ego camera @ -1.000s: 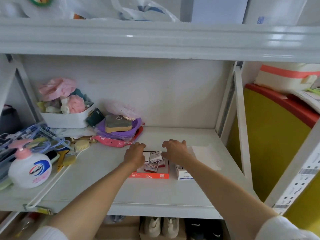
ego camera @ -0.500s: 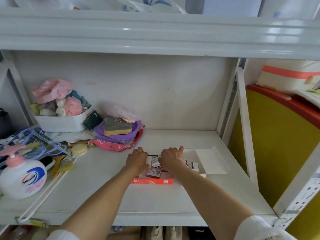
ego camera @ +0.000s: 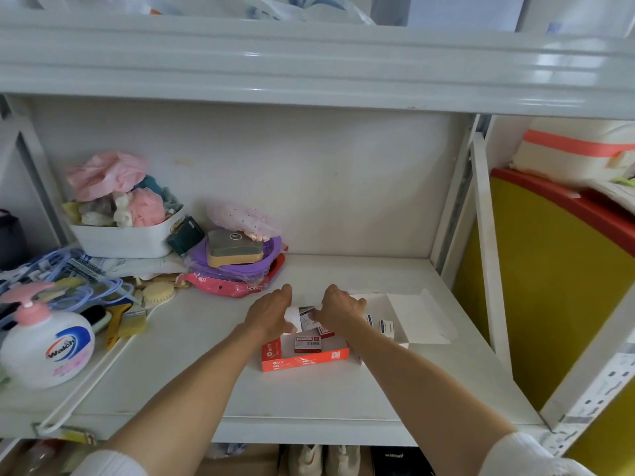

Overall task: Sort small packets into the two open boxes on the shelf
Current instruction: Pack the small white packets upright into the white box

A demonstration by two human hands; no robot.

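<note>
An open orange box (ego camera: pixel 302 362) sits at the middle of the white shelf (ego camera: pixel 309 400) with a red-and-white packet (ego camera: pixel 307 343) lying inside. Right of it stands an open white box (ego camera: pixel 417 324) holding small white packets (ego camera: pixel 386 327). My left hand (ego camera: pixel 269 312) and my right hand (ego camera: pixel 338 309) meet over the back of the orange box. Between them they grip a small white packet (ego camera: pixel 302 317), the left hand at its left end, the right hand at its right end.
A white soap pump bottle (ego camera: pixel 46 345) stands at the front left. Brushes, hangers, a white bin of cloths (ego camera: pixel 120 235) and a purple bowl with a soap case (ego camera: pixel 235 252) crowd the back left. A yellow panel (ego camera: pixel 549 286) lies past the shelf's right post.
My view has shifted, so the white box's inside and its lid now show. Both hands have come closer together over the orange box and lifted a white packet between them.
</note>
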